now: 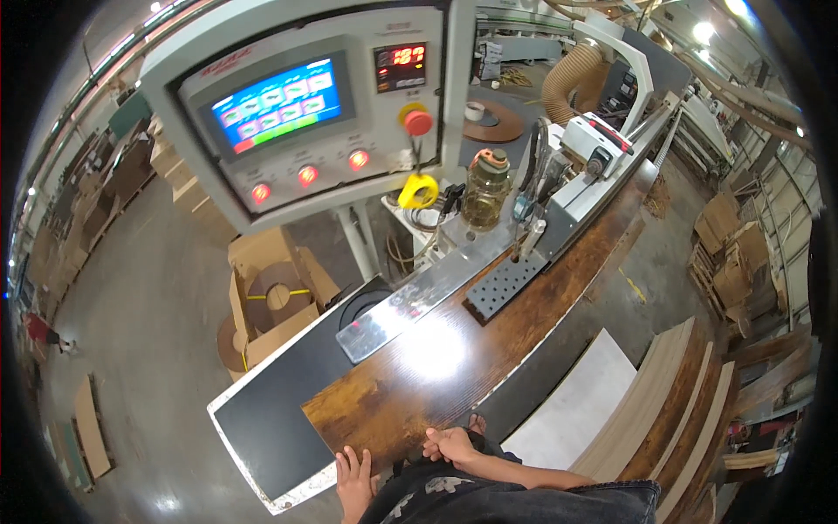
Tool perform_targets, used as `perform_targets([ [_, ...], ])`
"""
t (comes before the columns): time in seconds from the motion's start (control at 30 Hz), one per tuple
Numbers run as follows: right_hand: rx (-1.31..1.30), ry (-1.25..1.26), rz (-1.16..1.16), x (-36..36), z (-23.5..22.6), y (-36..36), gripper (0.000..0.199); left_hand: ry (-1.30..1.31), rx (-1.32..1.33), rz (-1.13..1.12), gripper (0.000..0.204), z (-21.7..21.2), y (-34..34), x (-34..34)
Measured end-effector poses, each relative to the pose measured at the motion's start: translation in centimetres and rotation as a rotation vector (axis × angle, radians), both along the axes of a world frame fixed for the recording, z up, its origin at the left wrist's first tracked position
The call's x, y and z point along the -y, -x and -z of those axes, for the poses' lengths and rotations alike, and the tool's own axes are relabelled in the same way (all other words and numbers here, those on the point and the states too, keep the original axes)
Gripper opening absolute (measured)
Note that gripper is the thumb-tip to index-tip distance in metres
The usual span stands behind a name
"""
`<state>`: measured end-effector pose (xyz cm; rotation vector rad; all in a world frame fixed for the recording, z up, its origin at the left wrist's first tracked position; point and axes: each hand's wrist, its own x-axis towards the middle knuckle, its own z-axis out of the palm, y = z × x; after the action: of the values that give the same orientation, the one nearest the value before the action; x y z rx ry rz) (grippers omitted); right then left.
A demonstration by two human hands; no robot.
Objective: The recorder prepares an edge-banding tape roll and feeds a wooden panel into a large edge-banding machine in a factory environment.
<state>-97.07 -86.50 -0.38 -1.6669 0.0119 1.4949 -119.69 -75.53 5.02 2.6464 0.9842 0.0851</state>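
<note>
Both hands flat and open on the near end of the wood panel [454, 349], nothing clamped, no grip around anything: left hand [353, 479] has fingers spread on the panel's near left corner, palm down; right hand [451, 444] rests on the near edge a bit further right, fingers loosely curled, knuckles up, forearm running off toward the lower right. Panel is dark brown w/ wood grain, long and narrow, lying on the machine bed and running away from me toward the upper right, w/ a bright glare spot mid-board. Its left edge sits against a shiny metal fence [410, 301], and just beside that there's a perforated grey plate [506, 284] touching the board's top face. Left of the panel, a black table surface [279, 393] w/ pale trim. Above it all, the control panel [297, 113] on a post: lit blue touchscreen, three glowing red buttons in a row, red stop button on a yellow ring, small red digit readout. Near the fence, an amber glass bottle [485, 188] stands upright, yellow tape roll [419, 189] just left of it. Tan flex hose [569, 79] curves in behind. On the floor at left, an open cardboard box [275, 297] holding a roll of edge banding. At right, a stack of more boards [663, 410], pale and brown, well apart from my hands.
</note>
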Motion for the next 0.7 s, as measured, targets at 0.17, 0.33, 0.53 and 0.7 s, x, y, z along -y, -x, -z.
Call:
perform_targets([
  [0.17, 0.038, -0.119, 0.039, 1.7, 1.3, -4.3, 0.051, 0.002, -0.074, 0.021, 0.066, -2.1, -5.8, 1.4],
  [0.33, 0.023, -0.186, 0.013, 3.5, 1.3, -9.1, 0.050, 0.062, -0.008, 0.012, 0.066, -1.6, -9.8, 2.3],
  [0.53, -0.087, -0.179, -0.269, 5.2, -3.2, -15.1, 0.038, 0.027, 0.020, 0.051, 0.072, -1.5, -14.8, 3.6],
  [0.7, -0.165, -0.322, -0.128, 7.6, -3.9, -15.1, 0.043, -0.033, 0.030, 0.102, 0.074, -0.6, -18.6, 4.4],
])
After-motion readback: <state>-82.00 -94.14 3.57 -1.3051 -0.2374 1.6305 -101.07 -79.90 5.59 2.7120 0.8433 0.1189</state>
